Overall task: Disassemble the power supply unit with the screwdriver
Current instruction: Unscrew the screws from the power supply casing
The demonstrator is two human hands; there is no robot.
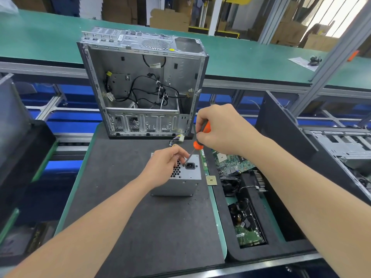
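Seen from the head, the power supply unit [188, 176] stands on the bench [140, 217] before the open computer case [144, 87], its cover still on. Our right grip [218, 129] is clamped round the screwdriver [198, 145], whose tip sits at a screw beside the socket. Our left grip [166, 165] curls onto the unit's top. We judge the unscrewing barely begun. We can read no writing.

Tally:
- 1 power supply unit [190, 175], centre frame
- 1 screwdriver [197, 145]
- 2 hands: left hand [164, 167], right hand [222, 129]
- 2 computer cases: open case [140, 87] upper centre, second case [341, 149] at right edge (only partly in frame)
- 1 loose CPU chip [211, 180]
- 1 green circuit board [232, 162], right of centre
- 1 hard drive [249, 233], lower right
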